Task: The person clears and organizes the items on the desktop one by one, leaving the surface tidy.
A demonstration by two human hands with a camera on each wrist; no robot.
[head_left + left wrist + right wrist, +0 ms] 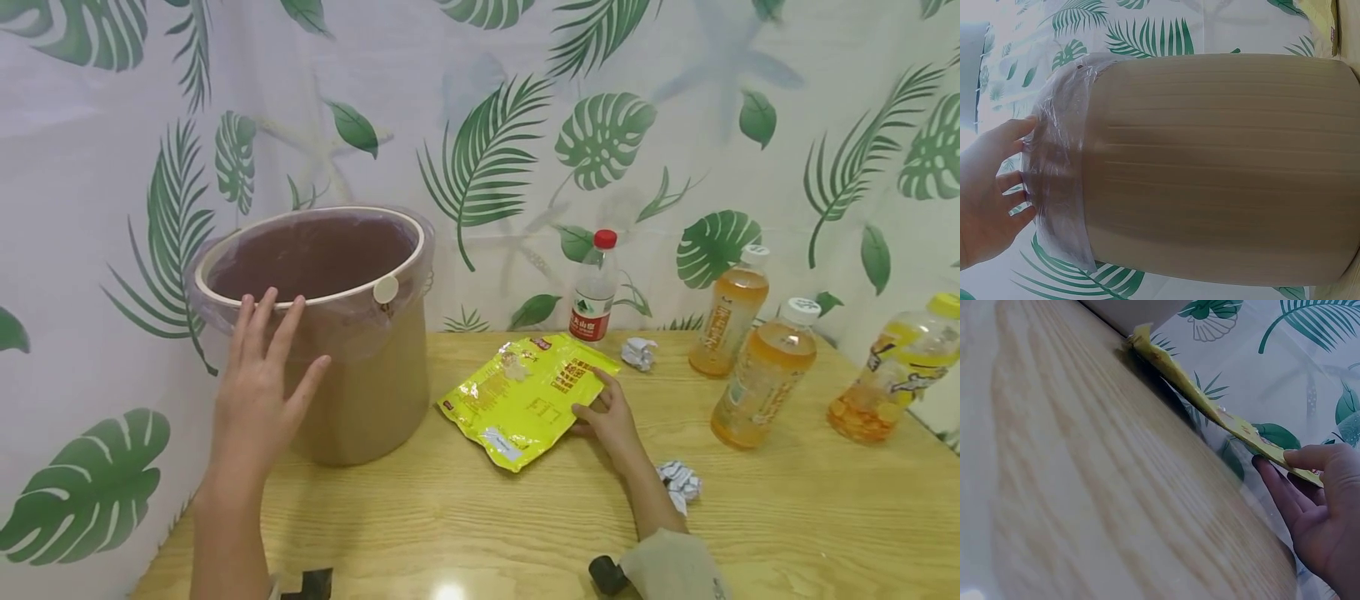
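With my right fingers (pixel 1277 486) pinching only the right edge of the packet (pixel 517 396), right of the bin (pixel 367 408), it could twist loose, while my left fingers (pixel 259 325), spread at the rim, could drag the liner (pixel 1063 162) askew.

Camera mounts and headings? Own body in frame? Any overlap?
Head: worn on head, facing forward-down over the wood-grain table; left grip, right grip, forearms visible.
Left wrist: worn there, facing the brown round bin; left grip only.
Right wrist: worn there, facing the flat yellow packet; right grip only.
Head and right wrist share that packet.
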